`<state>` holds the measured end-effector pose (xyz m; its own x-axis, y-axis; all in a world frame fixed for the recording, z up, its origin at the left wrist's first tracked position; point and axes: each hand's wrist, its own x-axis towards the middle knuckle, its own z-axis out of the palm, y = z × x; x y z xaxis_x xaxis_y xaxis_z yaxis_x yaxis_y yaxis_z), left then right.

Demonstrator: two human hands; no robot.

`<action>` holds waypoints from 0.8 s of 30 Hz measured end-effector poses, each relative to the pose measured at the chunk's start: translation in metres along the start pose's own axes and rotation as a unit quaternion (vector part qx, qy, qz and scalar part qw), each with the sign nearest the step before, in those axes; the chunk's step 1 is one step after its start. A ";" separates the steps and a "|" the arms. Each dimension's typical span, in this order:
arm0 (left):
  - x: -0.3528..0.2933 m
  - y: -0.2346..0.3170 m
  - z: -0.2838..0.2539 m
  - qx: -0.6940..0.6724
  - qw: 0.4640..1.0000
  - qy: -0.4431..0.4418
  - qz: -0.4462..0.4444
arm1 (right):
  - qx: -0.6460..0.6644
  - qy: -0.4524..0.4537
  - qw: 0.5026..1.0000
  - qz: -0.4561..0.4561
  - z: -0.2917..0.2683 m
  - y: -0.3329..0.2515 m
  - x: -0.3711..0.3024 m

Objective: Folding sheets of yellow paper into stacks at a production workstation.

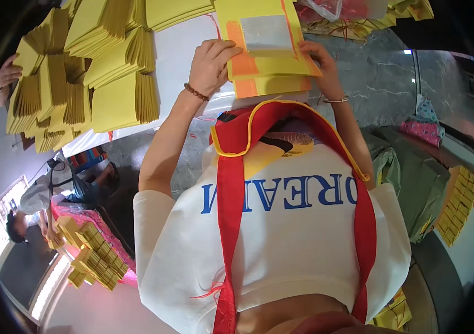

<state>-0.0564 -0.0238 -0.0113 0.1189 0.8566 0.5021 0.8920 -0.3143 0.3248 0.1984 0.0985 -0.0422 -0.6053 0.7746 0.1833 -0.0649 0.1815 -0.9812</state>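
A stack of yellow joss paper with orange bands and a silver patch lies at the table's front edge. My left hand, below which a beaded bracelet circles the wrist, has its fingers curled over the stack's left edge. On the opposite edge, my right hand grips the paper with bent fingers; its thumb is mostly hidden. The lower sheets stick out toward me beneath the top ones. Left of my left hand, several thick bundles of folded yellow paper are piled on the white tabletop.
Another person's hand touches the bundles' far left side. At lower left, a person bends over stacked yellow blocks on pink wrapping. A green-covered pile stands at right beside more yellow blocks. Clear plastic lies at the top.
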 end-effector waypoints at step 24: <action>-0.016 0.047 -0.015 -0.195 0.952 -0.016 -0.233 | -0.280 -0.214 0.932 0.085 -0.001 -0.047 -0.014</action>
<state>-0.0233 -0.0587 0.0079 -0.2318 0.9505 0.2067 0.6218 -0.0186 0.7830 0.2103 0.0797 0.0012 -0.8381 0.5295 -0.1311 0.4127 0.4582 -0.7872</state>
